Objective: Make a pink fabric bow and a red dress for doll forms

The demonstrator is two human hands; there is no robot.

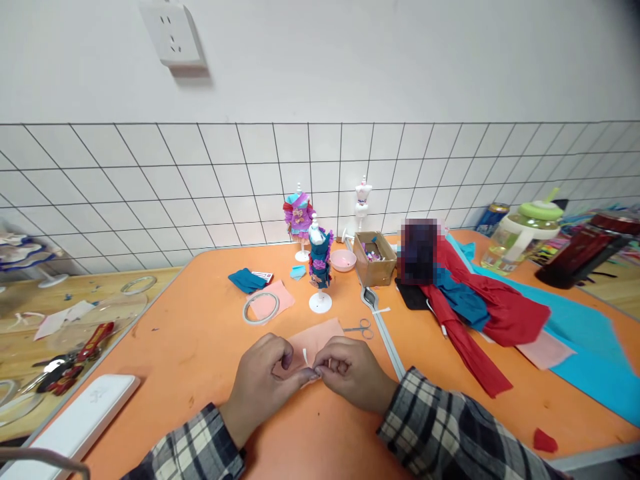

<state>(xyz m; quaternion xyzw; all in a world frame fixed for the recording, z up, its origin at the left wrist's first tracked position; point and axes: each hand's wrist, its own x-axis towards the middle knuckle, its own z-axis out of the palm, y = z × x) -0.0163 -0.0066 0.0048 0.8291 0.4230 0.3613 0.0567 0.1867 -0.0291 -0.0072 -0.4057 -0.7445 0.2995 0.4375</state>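
Observation:
My left hand (267,379) and my right hand (353,370) meet at the front edge of a pink fabric piece (320,333) on the table. Both are closed in a pinch, fingertips touching. Whatever lies between the fingertips is too small and too hidden to name. A narrow white strip (305,355) shows on the fabric between my hands. Small scissors (364,328) lie just beyond my right hand, at the fabric's right corner. Behind the fabric stands a mini dress form (320,263) in a teal and purple outfit.
On the orange table (190,347) are a tape roll (261,309), teal cloth (247,281), a pink bowl (343,261), a cardboard box (375,270) and a long zipper (387,333). Red cloth (510,307), a drink jug (523,237) and a dark red flask (590,250) crowd the right. A white device (85,420) lies left.

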